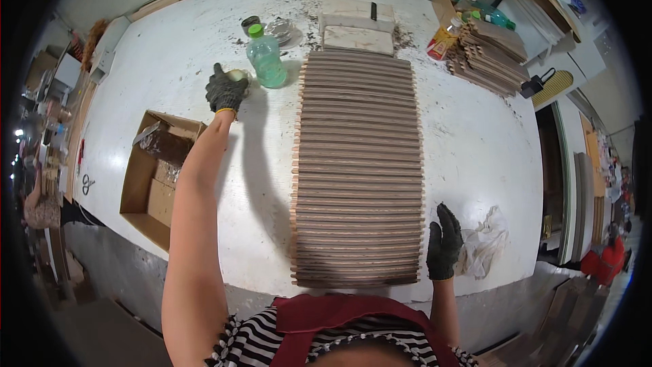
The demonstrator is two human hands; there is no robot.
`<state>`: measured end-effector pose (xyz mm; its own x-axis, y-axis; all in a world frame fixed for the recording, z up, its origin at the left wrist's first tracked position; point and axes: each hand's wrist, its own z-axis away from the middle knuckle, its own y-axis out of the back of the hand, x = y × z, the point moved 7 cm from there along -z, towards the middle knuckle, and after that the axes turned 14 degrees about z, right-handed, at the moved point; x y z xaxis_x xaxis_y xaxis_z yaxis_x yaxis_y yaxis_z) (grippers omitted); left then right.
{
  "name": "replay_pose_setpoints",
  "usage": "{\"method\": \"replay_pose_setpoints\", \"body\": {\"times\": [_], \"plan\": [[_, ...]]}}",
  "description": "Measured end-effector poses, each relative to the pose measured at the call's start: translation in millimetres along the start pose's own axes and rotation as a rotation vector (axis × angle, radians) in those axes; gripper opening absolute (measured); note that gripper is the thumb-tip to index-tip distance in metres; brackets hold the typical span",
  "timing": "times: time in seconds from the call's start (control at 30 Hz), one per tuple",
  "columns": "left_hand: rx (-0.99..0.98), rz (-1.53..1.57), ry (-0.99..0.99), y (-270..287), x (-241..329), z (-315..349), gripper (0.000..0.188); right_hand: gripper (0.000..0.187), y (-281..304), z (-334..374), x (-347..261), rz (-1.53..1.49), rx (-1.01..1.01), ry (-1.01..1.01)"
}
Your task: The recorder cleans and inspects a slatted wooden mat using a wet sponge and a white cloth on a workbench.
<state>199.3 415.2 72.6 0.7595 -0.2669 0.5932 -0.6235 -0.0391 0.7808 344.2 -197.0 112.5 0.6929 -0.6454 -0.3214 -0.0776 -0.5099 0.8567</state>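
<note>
A long row of grey-brown wooden strips with pale, notched ends [358,177] is laid out on a white counter [156,61]. Left of the row, a small, pale, round container [236,75] is partly covered by the left hand in a dark grey glove [226,92]; whether it is grasped by the fingers cannot be told. Between that container and the row, a translucent green bottle with a bright green cap [266,64] is stood. Farther left, a dark brown wrapped block [165,144] is held in an open brown cardboard box [136,173]. Beyond the row's far right corner, a bottle with a red-and-yellow label [443,39] is seen, its print too small to be read. Just right of the row's near end, the right hand, gloved alike [445,245], is held with fingers extended and released, beside a crumpled white cloth [484,241].
</note>
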Motion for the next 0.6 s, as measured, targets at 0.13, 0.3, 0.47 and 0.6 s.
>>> {"method": "replay_pose_setpoints", "body": {"times": [0.13,0.3,0.47,0.6], "plan": [[0.133,0.259,-0.02,26.0,-5.7,-4.4,0.094,0.035,3.8,0.7,-2.1,0.006,0.004,-0.03],[0.13,1.039,-0.102,73.0,6.4,24.5,0.09,0.039,6.7,13.3,0.7,-0.086,0.004,-0.091],[-0.597,2.172,0.392,92.4,44.3,135.7,0.057,0.033,0.5,12.7,-36.1,-0.413,0.002,0.001],[-0.955,2.591,0.583,103.4,68.8,226.7,0.049,0.03,-8.0,6.6,-88.0,-0.501,-0.028,0.18]]}}
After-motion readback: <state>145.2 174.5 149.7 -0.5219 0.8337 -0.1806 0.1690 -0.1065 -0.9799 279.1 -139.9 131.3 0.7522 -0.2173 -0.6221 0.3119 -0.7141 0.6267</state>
